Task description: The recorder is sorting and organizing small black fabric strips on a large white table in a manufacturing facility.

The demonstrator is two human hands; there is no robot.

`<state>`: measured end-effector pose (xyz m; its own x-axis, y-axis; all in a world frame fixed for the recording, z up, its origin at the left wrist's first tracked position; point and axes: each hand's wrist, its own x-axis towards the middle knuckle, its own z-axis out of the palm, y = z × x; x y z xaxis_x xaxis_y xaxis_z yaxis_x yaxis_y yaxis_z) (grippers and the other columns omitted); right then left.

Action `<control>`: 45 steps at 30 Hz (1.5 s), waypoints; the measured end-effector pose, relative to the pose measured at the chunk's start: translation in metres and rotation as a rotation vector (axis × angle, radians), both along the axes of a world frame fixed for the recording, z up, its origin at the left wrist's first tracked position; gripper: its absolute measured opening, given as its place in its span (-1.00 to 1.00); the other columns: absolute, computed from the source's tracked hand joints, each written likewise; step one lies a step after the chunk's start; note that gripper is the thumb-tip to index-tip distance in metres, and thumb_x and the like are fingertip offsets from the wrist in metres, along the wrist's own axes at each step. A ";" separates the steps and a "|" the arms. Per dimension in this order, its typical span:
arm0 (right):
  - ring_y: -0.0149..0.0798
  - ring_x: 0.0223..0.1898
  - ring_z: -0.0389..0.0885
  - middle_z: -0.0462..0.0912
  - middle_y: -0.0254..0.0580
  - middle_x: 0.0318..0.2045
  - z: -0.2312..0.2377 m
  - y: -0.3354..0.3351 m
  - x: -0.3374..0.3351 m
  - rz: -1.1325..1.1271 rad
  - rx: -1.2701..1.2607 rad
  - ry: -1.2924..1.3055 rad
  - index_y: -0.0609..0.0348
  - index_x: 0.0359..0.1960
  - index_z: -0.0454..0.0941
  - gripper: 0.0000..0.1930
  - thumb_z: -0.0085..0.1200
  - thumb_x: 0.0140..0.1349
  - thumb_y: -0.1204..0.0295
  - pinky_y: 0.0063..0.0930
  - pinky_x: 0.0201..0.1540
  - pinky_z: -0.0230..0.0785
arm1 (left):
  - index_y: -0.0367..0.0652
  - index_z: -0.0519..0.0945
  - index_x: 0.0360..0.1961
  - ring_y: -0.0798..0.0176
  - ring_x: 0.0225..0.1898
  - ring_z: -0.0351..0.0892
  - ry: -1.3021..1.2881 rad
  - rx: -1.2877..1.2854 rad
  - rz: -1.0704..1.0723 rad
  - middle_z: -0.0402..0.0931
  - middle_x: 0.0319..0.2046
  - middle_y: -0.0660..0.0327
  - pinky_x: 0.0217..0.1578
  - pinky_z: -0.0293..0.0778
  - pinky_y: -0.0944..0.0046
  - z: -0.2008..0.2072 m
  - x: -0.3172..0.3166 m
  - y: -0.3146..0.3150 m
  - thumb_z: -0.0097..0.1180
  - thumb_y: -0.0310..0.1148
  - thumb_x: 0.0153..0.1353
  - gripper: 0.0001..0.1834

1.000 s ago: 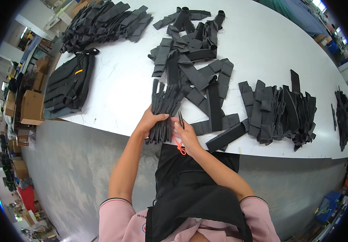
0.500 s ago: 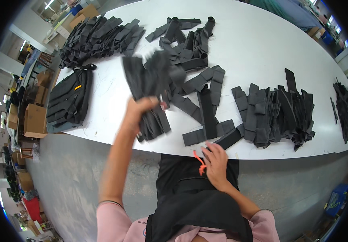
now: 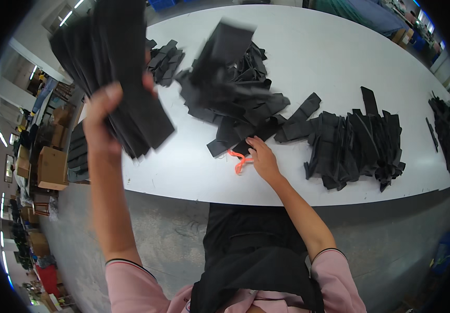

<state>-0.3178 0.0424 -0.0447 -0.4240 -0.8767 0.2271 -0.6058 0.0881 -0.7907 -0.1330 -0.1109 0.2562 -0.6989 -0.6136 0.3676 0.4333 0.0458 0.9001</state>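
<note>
My left hand point(image 3: 105, 112) is raised at the left, gripping a thick bundle of long black fabric strips point(image 3: 120, 78). The bundle hangs over the table's left part and hides what lies behind it. My right hand point(image 3: 262, 159) is low over the near edge of a loose heap of black strips point(image 3: 235, 101), its fingertips against one strip. An orange looped, cord-like thing point(image 3: 240, 163) sticks out at the left of this hand and seems held in it; its other end is hidden under the fingers. A blurred strip point(image 3: 230, 44) stands up from the heap.
Right of the heap is a stack of folded black strips point(image 3: 340, 151). More black pieces point(image 3: 444, 133) lie at the far right of the white table point(image 3: 298, 47). Behind the bundle are a black strip pile point(image 3: 165, 62) and a partly hidden black bag point(image 3: 78, 154). Cartons point(image 3: 52, 169) stand left.
My left hand has lifted the bundle up and to the left, nearer to me. My right hand has moved forward and left with the orange thing, and the loose strips have shifted away from the near edge.
</note>
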 end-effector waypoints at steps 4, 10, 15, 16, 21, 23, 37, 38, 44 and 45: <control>-0.10 0.09 0.42 0.52 -0.08 -0.03 -0.001 0.048 0.000 -0.146 -0.102 -0.243 0.28 0.00 0.43 -0.70 -0.13 0.24 0.51 -0.34 0.11 0.25 | -0.47 0.32 0.03 0.10 -0.34 0.59 -0.312 0.379 0.286 0.50 -0.19 -0.06 -0.25 0.60 0.12 -0.107 0.063 0.045 0.15 -0.35 -0.14 -0.34; -0.16 -0.03 0.50 0.54 -0.07 -0.07 0.004 0.086 -0.027 -0.329 -0.129 -0.189 0.32 0.00 0.40 -0.71 -0.12 0.24 0.55 -0.43 0.02 0.29 | -0.43 0.34 0.03 0.10 -0.30 0.58 -0.247 0.792 0.490 0.50 -0.16 -0.01 -0.23 0.58 0.10 -0.216 0.121 0.126 0.09 -0.39 -0.09 -0.40; -0.14 0.01 0.48 0.54 -0.09 -0.05 0.004 0.089 -0.040 -0.481 -0.162 -0.385 0.32 0.00 0.40 -0.70 -0.11 0.24 0.51 -0.42 0.11 0.22 | -0.43 0.37 -0.01 0.08 -0.35 0.59 -0.342 0.820 0.578 0.52 -0.24 -0.02 -0.29 0.58 0.14 -0.215 0.133 0.166 0.11 -0.43 -0.09 -0.45; -0.12 0.01 0.48 0.54 -0.08 -0.05 0.008 0.085 -0.040 -0.476 -0.162 -0.428 0.30 0.01 0.40 -0.69 -0.10 0.22 0.52 -0.42 0.10 0.23 | -0.43 0.37 -0.01 0.08 -0.35 0.59 -0.339 0.829 0.591 0.52 -0.24 -0.02 -0.29 0.58 0.14 -0.216 0.134 0.170 0.11 -0.43 -0.09 -0.45; -0.10 -0.09 0.55 0.47 -0.21 0.04 0.039 0.037 -0.083 -0.173 0.078 0.253 0.15 0.04 0.41 -0.67 -0.12 0.22 0.50 -0.33 -0.07 0.39 | -0.40 0.37 0.00 0.11 -0.33 0.59 -0.390 0.801 0.594 0.52 -0.23 0.01 -0.28 0.59 0.14 -0.220 0.127 0.175 0.11 -0.41 -0.09 -0.44; -0.03 -0.12 0.55 0.45 -0.26 0.06 0.042 0.029 -0.100 -0.107 0.224 0.365 0.09 0.03 0.42 -0.67 -0.12 0.21 0.48 -0.28 -0.12 0.41 | -0.41 0.38 0.00 0.10 -0.35 0.60 -0.412 0.785 0.571 0.53 -0.28 -0.01 -0.28 0.59 0.15 -0.225 0.126 0.173 0.11 -0.41 -0.09 -0.44; -0.10 -0.21 0.50 0.49 -0.23 -0.33 0.050 0.087 -0.100 0.171 0.486 0.571 0.12 -0.29 0.47 -0.87 -0.08 0.12 0.50 -0.24 -0.24 0.39 | -0.44 0.38 -0.01 0.09 -0.33 0.60 -0.266 0.705 0.651 0.53 -0.27 -0.05 -0.26 0.57 0.15 -0.220 0.112 0.160 0.11 -0.43 -0.10 -0.45; -0.08 -0.21 0.50 0.49 -0.22 -0.34 0.047 0.085 -0.099 0.112 0.473 0.587 0.12 -0.30 0.47 -0.87 -0.08 0.12 0.50 -0.22 -0.23 0.38 | -0.44 0.38 -0.01 0.09 -0.33 0.60 -0.263 0.702 0.670 0.53 -0.27 -0.05 -0.26 0.57 0.15 -0.222 0.114 0.160 0.11 -0.43 -0.10 -0.45; -0.02 -0.26 0.59 0.56 -0.14 -0.14 0.077 0.083 -0.034 -0.120 0.106 0.473 0.14 -0.11 0.47 -0.72 -0.09 0.12 0.59 -0.28 -0.22 0.45 | -0.42 0.39 -0.01 0.09 -0.33 0.60 -0.264 0.785 0.624 0.55 -0.30 -0.04 -0.24 0.57 0.17 -0.221 0.140 0.159 0.12 -0.42 -0.08 -0.46; -0.05 -0.26 0.60 0.57 -0.13 -0.17 0.072 0.080 -0.013 -0.055 0.114 0.286 0.14 -0.08 0.46 -0.69 -0.08 0.11 0.61 -0.32 -0.22 0.44 | -0.42 0.39 -0.01 0.09 -0.33 0.60 -0.269 0.786 0.657 0.55 -0.30 -0.04 -0.24 0.57 0.17 -0.220 0.145 0.162 0.12 -0.42 -0.08 -0.46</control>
<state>-0.3309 0.1224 0.0268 -0.4043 -0.8810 0.2459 -0.7942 0.2048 -0.5721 0.0123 0.0513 0.0362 -0.1425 -0.8987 -0.4147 0.3168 -0.4383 0.8411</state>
